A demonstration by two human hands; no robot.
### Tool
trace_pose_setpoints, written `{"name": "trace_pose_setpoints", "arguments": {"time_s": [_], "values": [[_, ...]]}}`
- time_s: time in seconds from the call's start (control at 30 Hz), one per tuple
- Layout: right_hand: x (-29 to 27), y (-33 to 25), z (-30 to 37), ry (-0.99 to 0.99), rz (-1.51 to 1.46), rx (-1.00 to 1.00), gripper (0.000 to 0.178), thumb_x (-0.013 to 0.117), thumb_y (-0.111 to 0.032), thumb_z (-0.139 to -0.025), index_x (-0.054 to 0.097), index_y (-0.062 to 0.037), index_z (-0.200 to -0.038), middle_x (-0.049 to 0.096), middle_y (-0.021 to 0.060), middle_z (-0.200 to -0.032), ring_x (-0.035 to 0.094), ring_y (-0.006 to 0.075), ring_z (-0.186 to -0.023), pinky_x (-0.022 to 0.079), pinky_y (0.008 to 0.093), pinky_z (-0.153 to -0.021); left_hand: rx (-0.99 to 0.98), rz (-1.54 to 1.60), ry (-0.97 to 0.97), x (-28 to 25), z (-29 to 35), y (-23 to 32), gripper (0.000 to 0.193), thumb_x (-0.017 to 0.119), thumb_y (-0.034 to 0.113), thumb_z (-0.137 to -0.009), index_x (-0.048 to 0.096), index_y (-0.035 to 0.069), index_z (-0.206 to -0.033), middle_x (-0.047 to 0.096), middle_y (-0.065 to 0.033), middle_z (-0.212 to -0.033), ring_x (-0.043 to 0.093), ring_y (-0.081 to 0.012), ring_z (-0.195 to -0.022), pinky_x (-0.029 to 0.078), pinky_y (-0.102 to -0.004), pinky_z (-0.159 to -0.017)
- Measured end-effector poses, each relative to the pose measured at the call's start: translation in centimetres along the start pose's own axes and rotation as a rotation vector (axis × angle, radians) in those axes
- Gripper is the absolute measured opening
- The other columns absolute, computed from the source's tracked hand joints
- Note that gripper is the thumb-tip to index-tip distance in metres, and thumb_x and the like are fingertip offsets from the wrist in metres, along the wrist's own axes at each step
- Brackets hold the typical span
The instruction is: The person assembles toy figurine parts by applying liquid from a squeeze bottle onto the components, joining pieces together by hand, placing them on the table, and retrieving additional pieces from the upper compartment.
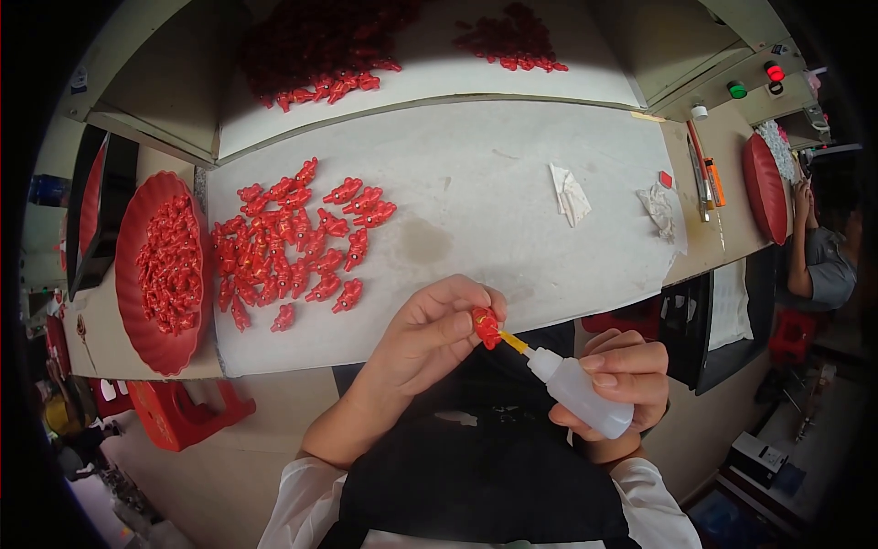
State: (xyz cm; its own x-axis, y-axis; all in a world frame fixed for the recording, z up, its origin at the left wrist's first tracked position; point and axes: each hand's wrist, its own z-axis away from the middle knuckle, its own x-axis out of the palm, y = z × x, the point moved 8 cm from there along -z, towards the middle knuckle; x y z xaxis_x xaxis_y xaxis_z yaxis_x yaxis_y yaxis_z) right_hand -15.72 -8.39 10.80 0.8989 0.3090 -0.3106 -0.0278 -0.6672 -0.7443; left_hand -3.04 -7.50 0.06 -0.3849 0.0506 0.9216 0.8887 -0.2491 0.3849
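Note:
Between the thumb and fingers of my left hand is a small red figurine with yellow marks. My right hand grips a translucent white squeeze bottle, tilted so that its yellow tip points at the figurine. The tip meets the figurine's right side or nearly so; I cannot tell whether it touches. Both hands are above the near edge of the white-covered table. On its left part lie several more red figurines, some with yellow marks.
A red scalloped tray heaped with red pieces stands at the far left. Crumpled tissues lie to the right, beside an orange-handled tool. At the back, a box-like bay holds piles of red pieces. Another person's arm shows far right.

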Motion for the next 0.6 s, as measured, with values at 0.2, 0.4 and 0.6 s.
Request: {"name": "trace_pose_setpoints", "arguments": {"time_s": [0.2,0.4,0.6], "values": [[0.04,-0.11,0.16,-0.006,-0.007,-0.02,0.046,0.079,-0.016,-0.056,0.051,-0.0088,-0.092,0.05,0.006,-0.087,0.051,0.0154,-0.064,0.043,0.0247,-0.053,0.005,-0.015,-0.007,0.05,0.01,-0.07,0.014,0.054,0.013,-0.081,0.05,0.007,-0.093,0.05,-0.0102,-0.091,0.046,-0.0187,-0.079,0.038,-0.028,-0.071],[0.0,0.0,0.09,-0.001,-0.03,0.002,0.05,0.081,-0.012,-0.052,0.053,-0.0088,-0.093,0.054,0.0062,-0.088,0.056,0.019,-0.066,0.047,0.0277,-0.056,0.002,-0.019,-0.011,0.06,-0.04,-0.1,0.013,0.054,0.013,-0.081,0.05,0.007,-0.092,0.05,-0.0104,-0.091,0.047,-0.0196,-0.08,0.039,-0.0282,-0.071],[0.08,0.04,0.11,0.009,-0.035,-0.001,0.049,0.081,-0.012,-0.052,0.053,-0.0085,-0.092,0.054,0.0065,-0.087,0.057,0.019,-0.065,0.047,0.0276,-0.055,0.007,-0.028,-0.01,-0.09,-0.05,-0.13,0.013,0.054,0.013,-0.081,0.05,0.007,-0.093,0.05,-0.0103,-0.091,0.048,-0.0193,-0.08,0.039,-0.0281,-0.071]]}}
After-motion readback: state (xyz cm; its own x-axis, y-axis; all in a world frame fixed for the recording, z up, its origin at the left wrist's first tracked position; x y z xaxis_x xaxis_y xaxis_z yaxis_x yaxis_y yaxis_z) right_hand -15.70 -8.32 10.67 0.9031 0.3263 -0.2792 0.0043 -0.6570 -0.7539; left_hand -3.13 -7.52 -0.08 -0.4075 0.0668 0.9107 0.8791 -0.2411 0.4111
